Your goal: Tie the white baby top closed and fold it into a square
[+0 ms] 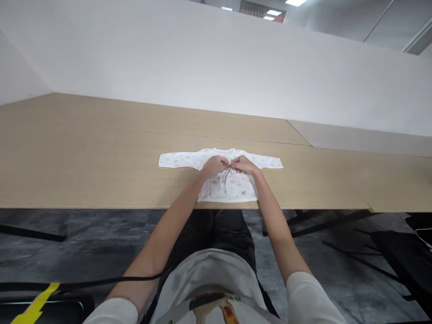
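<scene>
Centrally placed: small shirt (213, 189), w/ L hand (215, 165) & R hand (245, 165) at its front

White printed shirt lies flat on the wooden tabletop (101, 171), neck end away from the person, hem toward them & just short of the table's near edge. Long axis (sleeve to sleeve) runs L–R, i.e. across the person's line of reach; sleeves extend outward, one per side. Key relation: the shirt's front opening lies btwn the two hands & runs neck to hem, approx. at right angles to the sleeve axis. L hand rests over the shirt's left half, R hand over its right half, roughly level w/ each other, below the neckline. Neither hand is clearly nearer; fingertips meet, or nearly so, at the opening. State of hands: both curled, thumb & fingers apparently pinching cloth there; whether a fastener sits btwn them, can't tell (too small). A curved overlap edge shows below the R hand, on the hemward side. Surroundings, rel. to shirt: white partition (202, 63) beyond the neck end; black chair (398, 256) well apart, to R & lower; dark floor (118, 252) past the hem.
</scene>
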{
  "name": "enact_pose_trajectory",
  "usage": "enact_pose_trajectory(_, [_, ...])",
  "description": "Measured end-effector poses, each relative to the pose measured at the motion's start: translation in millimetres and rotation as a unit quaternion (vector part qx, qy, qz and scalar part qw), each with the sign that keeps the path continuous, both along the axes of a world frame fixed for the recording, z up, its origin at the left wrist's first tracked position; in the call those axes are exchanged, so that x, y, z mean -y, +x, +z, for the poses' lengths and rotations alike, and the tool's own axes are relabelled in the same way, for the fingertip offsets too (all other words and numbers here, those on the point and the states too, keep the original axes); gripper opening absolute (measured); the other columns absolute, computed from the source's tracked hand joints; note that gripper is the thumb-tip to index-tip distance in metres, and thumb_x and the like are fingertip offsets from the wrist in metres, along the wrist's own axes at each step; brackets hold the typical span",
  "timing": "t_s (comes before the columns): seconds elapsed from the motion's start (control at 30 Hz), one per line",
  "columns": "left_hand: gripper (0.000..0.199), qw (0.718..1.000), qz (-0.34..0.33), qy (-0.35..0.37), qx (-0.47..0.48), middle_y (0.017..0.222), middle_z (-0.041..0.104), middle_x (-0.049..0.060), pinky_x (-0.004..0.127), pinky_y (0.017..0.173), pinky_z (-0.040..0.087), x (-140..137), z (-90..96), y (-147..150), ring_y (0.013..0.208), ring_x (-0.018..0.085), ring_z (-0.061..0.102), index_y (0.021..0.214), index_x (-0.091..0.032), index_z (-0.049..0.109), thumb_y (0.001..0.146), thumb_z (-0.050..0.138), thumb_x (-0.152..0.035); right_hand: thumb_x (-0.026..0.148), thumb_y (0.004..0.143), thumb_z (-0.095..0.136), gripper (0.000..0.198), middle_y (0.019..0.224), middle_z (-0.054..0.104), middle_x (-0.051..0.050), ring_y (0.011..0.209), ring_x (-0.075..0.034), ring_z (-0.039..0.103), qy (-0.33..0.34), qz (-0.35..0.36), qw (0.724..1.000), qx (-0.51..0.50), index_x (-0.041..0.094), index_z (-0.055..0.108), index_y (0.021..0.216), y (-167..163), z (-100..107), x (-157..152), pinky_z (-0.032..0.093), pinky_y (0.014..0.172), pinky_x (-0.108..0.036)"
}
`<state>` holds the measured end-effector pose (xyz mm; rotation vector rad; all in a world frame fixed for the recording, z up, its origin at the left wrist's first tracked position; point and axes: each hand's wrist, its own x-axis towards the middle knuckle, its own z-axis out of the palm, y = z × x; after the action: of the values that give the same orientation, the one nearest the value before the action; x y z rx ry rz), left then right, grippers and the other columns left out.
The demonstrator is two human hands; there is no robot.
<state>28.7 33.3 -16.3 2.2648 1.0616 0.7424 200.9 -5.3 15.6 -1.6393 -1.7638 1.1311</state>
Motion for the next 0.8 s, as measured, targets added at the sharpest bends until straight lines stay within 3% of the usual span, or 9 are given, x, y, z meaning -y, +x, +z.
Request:
enact_pose_trajectory(0.37, [0.027, 0.988, 0.043, -0.131, 0.065, 0.076, 0.070, 0.003, 0.022, 0.059, 0.047, 3.4, 11.8, -2.2, 0.064, 0.013, 0.063, 0.091, -0.015, 0.070, 0.069, 0.055, -0.013, 0.017, 0.069, 0.060, 0.016, 0.044, 0.046, 0.003, 0.041, -0.007, 0.043, -0.001, -0.008, 0.997, -0.075, 0.014, 0.055, 0.054, -3.6, -0.6, 1.0, 0.031, 0.039, -0.019])
enact_pose_trajectory(0.6, [0.026, 0.982, 0.078, -0.151, 0.081, 0.076, 0.070, 0.002, 0.021, 0.057, 0.048, 5.2, 14.7, -2.5, 0.064, 0.013, 0.063, 0.094, -0.016, 0.066, 0.068, 0.061, -0.016, 0.013, 0.067, 0.053, 0.011, 0.047, 0.053, 0.001, 0.041, -0.006, 0.044, -0.016, 0.020, 0.996, -0.082, 0.013, 0.059, 0.058, -1.5, 2.9, 3.5, 0.034, 0.041, -0.018])
enact_pose_trajectory(0.8, [0.025, 0.980, 0.092, -0.150, 0.097, 0.070, 0.068, 0.002, 0.023, 0.061, 0.049, 4.4, 14.7, -1.2, 0.064, 0.015, 0.063, 0.094, -0.016, 0.066, 0.071, 0.064, -0.026, 0.016, 0.068, 0.056, 0.007, 0.048, 0.052, 0.002, 0.040, -0.007, 0.045, 0.032, 0.008, 0.997, -0.063, 0.013, 0.060, 0.063, -3.0, -8.7, -2.0, 0.034, 0.039, -0.017])
